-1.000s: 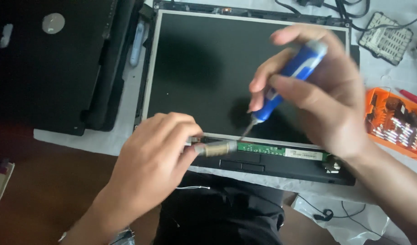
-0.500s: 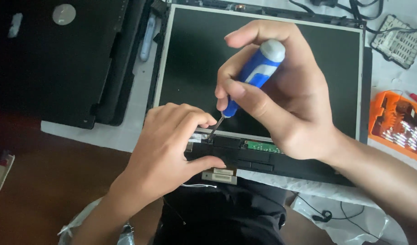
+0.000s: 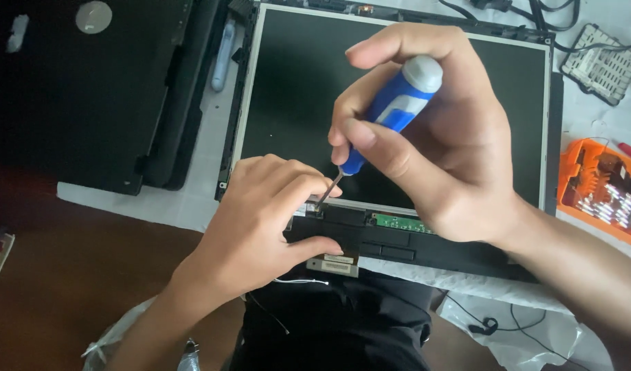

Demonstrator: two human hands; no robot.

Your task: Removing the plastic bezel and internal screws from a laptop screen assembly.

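Underneath, white paper (image 3: 192,203) covers brown table (image 3: 88,275).

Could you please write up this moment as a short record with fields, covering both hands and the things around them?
right hand: grips a blue and grey screwdriver, tip down at the lower left corner of the laptop screen panel
left hand: presses on that corner and the black frame below it
at right: orange bit case, open
at left: black laptop base
surface: white sheet on brown table
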